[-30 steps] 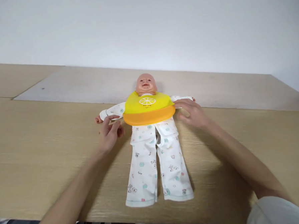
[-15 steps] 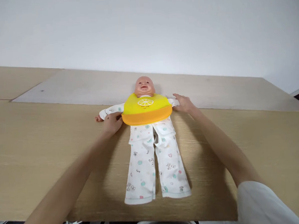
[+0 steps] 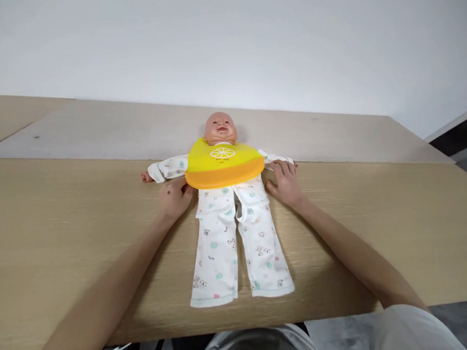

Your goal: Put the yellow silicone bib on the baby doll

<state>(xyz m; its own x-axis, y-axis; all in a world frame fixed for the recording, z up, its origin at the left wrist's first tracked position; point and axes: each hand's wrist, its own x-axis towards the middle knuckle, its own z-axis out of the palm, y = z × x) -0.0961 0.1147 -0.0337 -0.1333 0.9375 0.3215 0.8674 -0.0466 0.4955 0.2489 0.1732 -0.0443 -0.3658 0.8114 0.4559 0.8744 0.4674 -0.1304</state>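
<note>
A baby doll (image 3: pixel 220 126) lies on its back, head toward the wall and both arms stretched out. Over its chest is a yellow bib (image 3: pixel 205 160) with a citrus-slice print and an orange catch pocket along the bottom. White patterned pajamas (image 3: pixel 216 249) cover the body and legs. My left hand (image 3: pixel 176 199) is at the bib's left lower corner, its fingers bent against the edge and partly hidden. Beside the bib's right lower corner, my right hand (image 3: pixel 286 183) rests with fingers apart, just below the doll's sleeve; it holds nothing visible.
The doll is on a wooden table (image 3: pixel 84 245) with a paler strip (image 3: pixel 129 125) along the back. Behind it rises a white wall (image 3: pixel 226 45). A round metallic-looking object (image 3: pixel 258 343) shows below the table's front edge.
My right hand has come off the end of the doll's sleeve and moved down beside the bib's corner, uncovering the doll's hand. My left hand stays by the bib. The view has shifted slightly.
</note>
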